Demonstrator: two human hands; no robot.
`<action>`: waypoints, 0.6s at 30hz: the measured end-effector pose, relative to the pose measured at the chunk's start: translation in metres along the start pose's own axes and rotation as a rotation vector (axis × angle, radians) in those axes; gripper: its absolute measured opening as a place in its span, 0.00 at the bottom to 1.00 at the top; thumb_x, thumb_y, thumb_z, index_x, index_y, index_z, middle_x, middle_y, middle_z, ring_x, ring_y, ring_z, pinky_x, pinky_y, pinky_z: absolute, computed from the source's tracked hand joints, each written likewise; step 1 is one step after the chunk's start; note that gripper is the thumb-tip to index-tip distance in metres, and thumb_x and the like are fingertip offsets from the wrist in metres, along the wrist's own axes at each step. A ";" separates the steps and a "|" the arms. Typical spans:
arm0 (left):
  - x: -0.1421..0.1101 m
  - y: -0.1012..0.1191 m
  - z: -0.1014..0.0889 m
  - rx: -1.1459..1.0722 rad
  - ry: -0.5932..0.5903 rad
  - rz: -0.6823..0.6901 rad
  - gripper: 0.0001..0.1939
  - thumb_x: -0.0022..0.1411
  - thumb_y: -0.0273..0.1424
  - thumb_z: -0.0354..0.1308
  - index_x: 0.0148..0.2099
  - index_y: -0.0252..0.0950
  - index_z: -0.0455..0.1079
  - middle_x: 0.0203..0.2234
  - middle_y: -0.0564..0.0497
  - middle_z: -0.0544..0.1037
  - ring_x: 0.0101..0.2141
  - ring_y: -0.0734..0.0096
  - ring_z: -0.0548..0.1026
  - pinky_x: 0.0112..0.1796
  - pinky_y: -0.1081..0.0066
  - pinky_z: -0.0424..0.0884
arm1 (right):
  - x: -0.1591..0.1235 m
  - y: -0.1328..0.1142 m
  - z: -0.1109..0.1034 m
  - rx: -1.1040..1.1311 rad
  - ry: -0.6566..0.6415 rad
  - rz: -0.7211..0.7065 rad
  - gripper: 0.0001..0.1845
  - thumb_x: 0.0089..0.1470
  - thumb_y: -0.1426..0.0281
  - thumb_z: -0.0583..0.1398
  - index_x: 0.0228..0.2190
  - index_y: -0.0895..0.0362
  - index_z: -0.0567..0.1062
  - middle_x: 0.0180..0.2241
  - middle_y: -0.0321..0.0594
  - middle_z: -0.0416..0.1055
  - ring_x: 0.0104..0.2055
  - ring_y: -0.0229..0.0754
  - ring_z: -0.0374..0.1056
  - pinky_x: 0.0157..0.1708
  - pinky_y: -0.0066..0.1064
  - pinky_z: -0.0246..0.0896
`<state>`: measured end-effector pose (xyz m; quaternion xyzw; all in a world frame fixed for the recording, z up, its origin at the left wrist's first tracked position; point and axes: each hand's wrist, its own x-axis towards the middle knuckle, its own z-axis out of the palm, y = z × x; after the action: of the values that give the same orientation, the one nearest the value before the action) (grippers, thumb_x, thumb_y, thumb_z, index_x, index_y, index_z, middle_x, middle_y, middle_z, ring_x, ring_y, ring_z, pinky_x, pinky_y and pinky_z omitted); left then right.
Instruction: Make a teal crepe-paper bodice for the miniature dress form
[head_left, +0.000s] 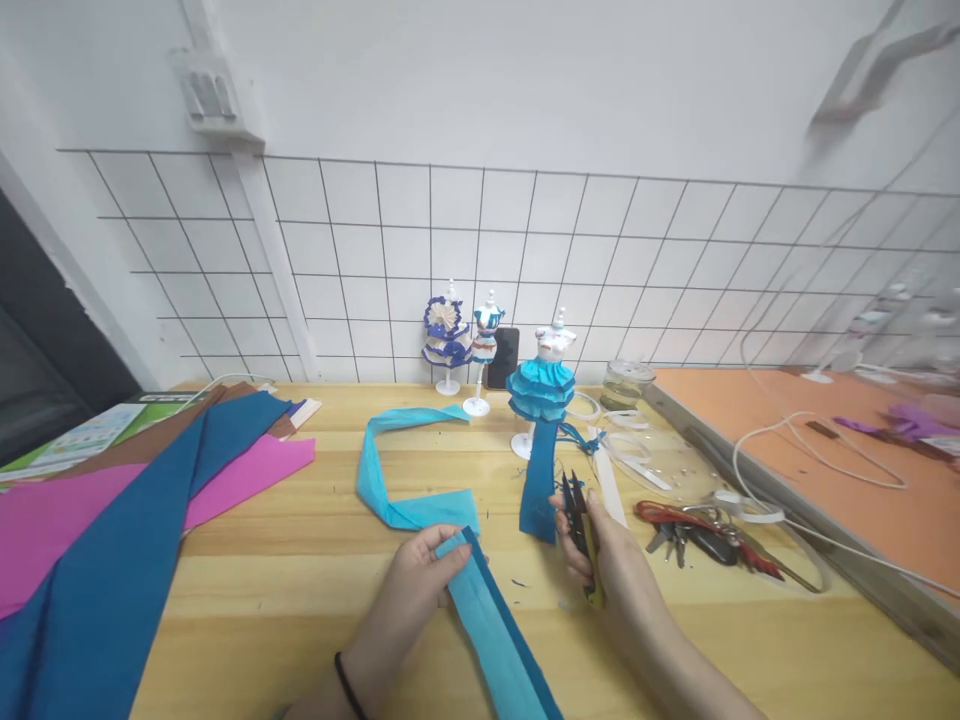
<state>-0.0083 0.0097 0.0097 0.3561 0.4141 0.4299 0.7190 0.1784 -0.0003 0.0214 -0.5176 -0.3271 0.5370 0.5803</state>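
My left hand (431, 580) pinches the end of a light blue crepe paper strip (487, 630), which lies over a dark blue strip (525, 650) and runs toward the bottom edge. In my right hand (611, 560) is a pair of thread snips (579, 525), blades up, apart from the strips. Just beyond the snips a dark blue paper piece (538, 495) lies on the table. Another light blue strip (375, 470) curves across the wood further back. A small dress form (553, 345) wears a ruffled turquoise skirt (541, 390).
Two more dress forms (448, 340) and a phone (502, 358) stand by the tiled wall. Pink and dark blue paper sheets (127, 540) cover the left. On the right are a glass jar (627, 385), keys (679, 545), ribbon loops (634, 450) and an orange surface (840, 450).
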 end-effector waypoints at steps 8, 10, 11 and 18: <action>0.005 0.004 -0.005 -0.037 0.054 0.041 0.25 0.37 0.31 0.68 0.41 0.35 0.65 0.28 0.50 0.78 0.28 0.66 0.76 0.31 0.68 0.71 | 0.002 -0.050 -0.013 -0.696 -0.081 -0.208 0.19 0.52 0.56 0.51 0.37 0.59 0.67 0.14 0.24 0.49 0.13 0.29 0.45 0.13 0.22 0.41; 0.004 0.005 -0.005 -0.034 0.060 0.051 0.26 0.37 0.31 0.68 0.41 0.35 0.65 0.30 0.49 0.78 0.29 0.65 0.76 0.32 0.68 0.71 | 0.015 -0.072 -0.027 -1.142 -0.083 -0.330 0.19 0.56 0.58 0.46 0.34 0.57 0.69 0.16 0.28 0.56 0.15 0.32 0.53 0.14 0.23 0.47; 0.004 0.005 -0.005 -0.032 0.061 0.058 0.26 0.38 0.32 0.68 0.42 0.35 0.65 0.31 0.49 0.78 0.29 0.65 0.76 0.32 0.68 0.71 | 0.024 -0.083 -0.035 -1.222 -0.077 -0.335 0.18 0.56 0.58 0.48 0.31 0.57 0.70 0.17 0.30 0.59 0.17 0.33 0.57 0.16 0.24 0.51; 0.002 0.005 -0.006 -0.010 0.043 0.076 0.25 0.41 0.30 0.66 0.43 0.36 0.64 0.31 0.49 0.77 0.31 0.64 0.76 0.33 0.68 0.71 | 0.103 -0.105 -0.077 -1.634 0.075 -0.260 0.12 0.56 0.67 0.55 0.40 0.60 0.69 0.40 0.41 0.69 0.37 0.40 0.67 0.36 0.37 0.65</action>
<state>-0.0149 0.0142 0.0114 0.3589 0.4134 0.4666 0.6947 0.3014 0.0917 0.0835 -0.7517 -0.6521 0.0412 0.0892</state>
